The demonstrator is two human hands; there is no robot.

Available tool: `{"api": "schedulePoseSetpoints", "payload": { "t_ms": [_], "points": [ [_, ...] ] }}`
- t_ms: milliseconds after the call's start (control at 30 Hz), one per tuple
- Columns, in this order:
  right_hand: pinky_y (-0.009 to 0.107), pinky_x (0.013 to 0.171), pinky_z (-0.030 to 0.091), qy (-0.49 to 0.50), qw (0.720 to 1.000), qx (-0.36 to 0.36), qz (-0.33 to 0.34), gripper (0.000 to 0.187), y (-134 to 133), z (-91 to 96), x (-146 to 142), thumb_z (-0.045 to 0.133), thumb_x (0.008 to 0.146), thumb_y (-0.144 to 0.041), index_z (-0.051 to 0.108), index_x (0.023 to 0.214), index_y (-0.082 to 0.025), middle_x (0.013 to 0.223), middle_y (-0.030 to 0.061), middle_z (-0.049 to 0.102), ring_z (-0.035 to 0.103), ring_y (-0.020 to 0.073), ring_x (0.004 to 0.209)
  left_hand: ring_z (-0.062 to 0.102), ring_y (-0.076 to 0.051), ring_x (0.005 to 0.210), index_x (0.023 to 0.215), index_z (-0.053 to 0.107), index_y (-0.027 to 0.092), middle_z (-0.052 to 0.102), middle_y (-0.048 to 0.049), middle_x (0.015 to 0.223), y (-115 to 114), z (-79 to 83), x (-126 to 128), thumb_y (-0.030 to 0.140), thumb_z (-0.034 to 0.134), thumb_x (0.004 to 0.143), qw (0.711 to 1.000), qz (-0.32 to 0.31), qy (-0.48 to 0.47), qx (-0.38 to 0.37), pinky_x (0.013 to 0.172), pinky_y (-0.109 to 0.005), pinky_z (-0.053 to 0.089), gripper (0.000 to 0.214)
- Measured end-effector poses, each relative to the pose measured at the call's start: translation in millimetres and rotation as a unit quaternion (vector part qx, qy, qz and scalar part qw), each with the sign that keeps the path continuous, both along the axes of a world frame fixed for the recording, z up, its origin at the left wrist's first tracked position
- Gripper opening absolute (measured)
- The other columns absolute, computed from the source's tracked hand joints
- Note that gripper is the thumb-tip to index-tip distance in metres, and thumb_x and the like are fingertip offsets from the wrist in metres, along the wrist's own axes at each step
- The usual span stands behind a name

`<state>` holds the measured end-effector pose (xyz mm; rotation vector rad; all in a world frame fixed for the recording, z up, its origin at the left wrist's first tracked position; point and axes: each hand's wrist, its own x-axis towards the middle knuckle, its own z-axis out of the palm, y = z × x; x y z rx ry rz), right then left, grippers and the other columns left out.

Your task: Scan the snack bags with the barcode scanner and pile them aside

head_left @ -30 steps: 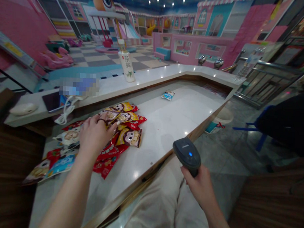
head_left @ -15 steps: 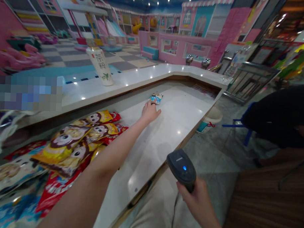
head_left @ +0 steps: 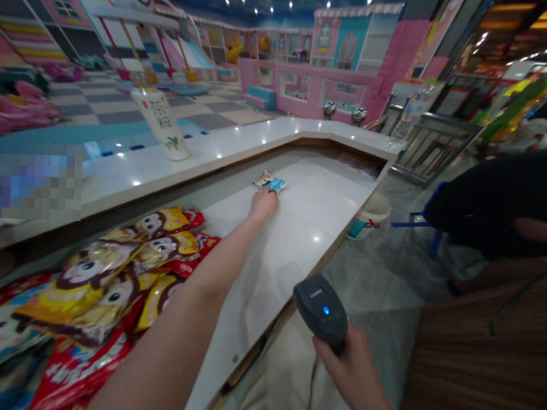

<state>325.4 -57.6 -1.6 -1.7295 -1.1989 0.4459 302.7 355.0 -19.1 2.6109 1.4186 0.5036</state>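
My left hand (head_left: 265,205) reaches out over the white counter, its fingers curled closed on the near edge of a small blue and white snack packet (head_left: 274,183). The fingertips are partly hidden from me. A dark ring shows on one finger. Low in the view, my right hand (head_left: 355,363) is wrapped round the handle of a dark barcode scanner (head_left: 320,308), which has a blue light lit on top. To the left of my left forearm lies a pile of yellow monkey-face snack bags (head_left: 92,267), with red bags (head_left: 84,363) under and beside them.
A raised white ledge (head_left: 239,145) runs along the counter's far side, carrying a pale bottle (head_left: 162,123). A white bucket (head_left: 369,215) stands on the floor at the right. Beyond it a person in dark clothes (head_left: 498,201) is on a blue stool (head_left: 435,243). Brown wood panelling (head_left: 469,361) fills the lower right.
The small packet has turned and shifted slightly left, and my left hand's fingers have curled in at its near edge. The scanner stays in my right hand. The whole view has shifted a little.
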Motion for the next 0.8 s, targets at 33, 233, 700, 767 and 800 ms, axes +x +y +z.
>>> {"api": "schedulePoseSetpoints", "payload": {
  "t_ms": [33, 233, 700, 767, 800],
  "points": [
    [0.022, 0.052, 0.044, -0.001, 1.0, 0.01, 0.003, 0.007, -2.2, 2.5, -2.6, 0.06, 0.079, -0.022, 0.062, 0.073, -0.019, 0.06, -0.0021, 0.062, 0.058, 0.0156, 0.054, 0.048, -0.037, 0.129, 0.128, 0.064, 0.011, 0.058, -0.0238, 0.135, -10.0, -1.6, -6.0, 0.027, 0.046, 0.093, 1.0, -0.012, 0.008, 0.001, 0.108, -0.052, 0.035, 0.043],
    [0.021, 0.054, 0.044, -0.003, 0.999, 0.028, 0.015, 0.004, -18.5, 13.0, -17.3, 0.06, 0.077, -0.019, 0.063, 0.075, -0.019, 0.063, -0.0017, 0.064, 0.059, 0.0155, 0.056, 0.039, -0.033, 0.14, 0.139, 0.056, 0.012, 0.051, -0.0194, 0.148, -53.0, -2.3, -27.4, 0.031, 0.043, 0.095, 0.998, -0.054, 0.003, 0.029, 0.118, -0.047, 0.025, 0.05],
    [0.022, 0.051, 0.039, 0.032, 0.999, -0.024, 0.001, 0.015, -11.9, 0.7, 0.5, 0.059, 0.082, -0.027, 0.058, 0.069, -0.019, 0.06, -0.0024, 0.059, 0.051, 0.0141, 0.054, 0.029, -0.036, 0.148, 0.155, 0.033, 0.01, 0.032, -0.0218, 0.161, 34.5, 14.2, -12.7, 0.023, 0.048, 0.094, 0.997, -0.034, 0.054, 0.041, 0.118, -0.053, 0.025, 0.065],
    [0.022, 0.052, 0.039, 0.034, 0.999, -0.025, 0.006, 0.015, -9.9, 1.2, 1.1, 0.059, 0.082, -0.027, 0.059, 0.07, -0.018, 0.06, -0.002, 0.059, 0.052, 0.0144, 0.056, 0.036, -0.037, 0.143, 0.151, 0.041, 0.01, 0.042, -0.0226, 0.154, 28.5, 11.2, -13.6, 0.028, 0.051, 0.093, 0.997, -0.033, 0.056, 0.048, 0.115, -0.051, 0.029, 0.061],
    [0.022, 0.052, 0.039, 0.033, 0.999, -0.023, 0.008, 0.015, -9.7, 2.1, 0.9, 0.059, 0.082, -0.028, 0.059, 0.07, -0.018, 0.061, -0.0019, 0.059, 0.053, 0.0147, 0.056, 0.039, -0.037, 0.14, 0.149, 0.044, 0.01, 0.047, -0.0226, 0.149, 22.7, 10.4, -15.2, 0.028, 0.051, 0.093, 0.996, -0.033, 0.053, 0.056, 0.115, -0.051, 0.03, 0.059]
  ]
}}
